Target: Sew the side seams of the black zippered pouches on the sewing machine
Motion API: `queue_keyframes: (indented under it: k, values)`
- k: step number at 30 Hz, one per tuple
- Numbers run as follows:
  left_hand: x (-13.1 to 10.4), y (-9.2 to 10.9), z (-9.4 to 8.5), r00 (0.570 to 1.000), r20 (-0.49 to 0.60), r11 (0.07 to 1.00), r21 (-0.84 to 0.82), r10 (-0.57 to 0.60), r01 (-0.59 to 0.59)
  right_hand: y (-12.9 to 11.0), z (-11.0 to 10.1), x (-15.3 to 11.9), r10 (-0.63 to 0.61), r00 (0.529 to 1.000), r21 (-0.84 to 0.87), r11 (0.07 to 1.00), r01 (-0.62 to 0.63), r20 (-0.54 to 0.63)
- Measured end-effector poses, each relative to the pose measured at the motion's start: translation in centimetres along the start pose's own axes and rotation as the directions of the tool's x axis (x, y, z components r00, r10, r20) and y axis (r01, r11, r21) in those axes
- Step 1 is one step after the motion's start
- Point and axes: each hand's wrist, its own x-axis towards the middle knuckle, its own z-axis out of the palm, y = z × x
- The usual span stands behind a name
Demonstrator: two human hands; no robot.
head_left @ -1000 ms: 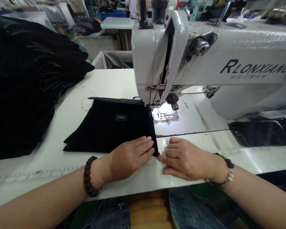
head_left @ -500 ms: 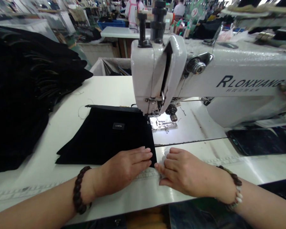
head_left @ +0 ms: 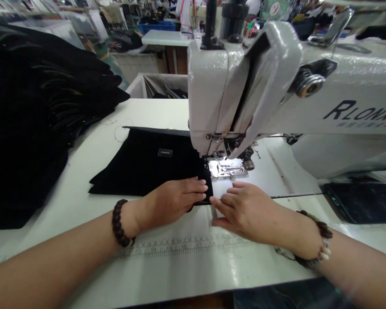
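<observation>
A black fabric bag piece (head_left: pixel 138 165) with a small label (head_left: pixel 165 152) lies on the sewing table, its right edge under the head of a white sewing machine (head_left: pixel 209 92). My left hand (head_left: pixel 170 199) rests on the near right corner of the bag piece, fingers stretched flat. Just to the right, my right hand (head_left: pixel 247 208) touches the same corner with its index fingertip, thumb apart and the other fingers loosely bent. Beside the seam edge, the metal needle plate (head_left: pixel 228 168) is lit. The needle tip cannot be made out.
A tall pile of black pieces (head_left: pixel 28 120) covers the table's left side. A dark phone (head_left: pixel 363 202) lies at the right. Printed ruler marks (head_left: pixel 186 247) run along the front. Behind the table stands a bin (head_left: pixel 141 86).
The bag piece has moved away from me along the machine, and both hands have gone forward with it. The camera view has also shifted, with the machine appearing larger.
</observation>
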Motion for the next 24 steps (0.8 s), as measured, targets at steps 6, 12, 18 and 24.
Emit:
queue_keyframes:
  k: [6, 12, 18, 24]
  values:
    - [0.8, -1.8, -0.4, 0.997, 0.054, 0.998, 0.031, -0.05, 0.048, 1.5, 0.7, 0.7, 0.064, 0.998, -0.024, 0.998, -0.064, -0.001]
    - [1.3, -4.0, -0.3, 0.986, 0.1, 0.989, 0.075, -0.137, 0.129, 2.1, 1.5, 0.7, 0.151, 0.988, 0.001, 0.988, -0.151, 0.001]
    - [2.0, -5.2, -0.5, 0.958, 0.156, 0.97, 0.079, -0.24, 0.23, 1.9, 1.8, 0.6, 0.158, 0.987, 0.022, 0.987, -0.158, -0.005]
    - [2.7, -5.1, -1.0, 0.95, 0.17, 0.965, 0.074, -0.261, 0.252, 2.1, 1.8, 0.8, 0.17, 0.985, 0.03, 0.985, -0.169, -0.009]
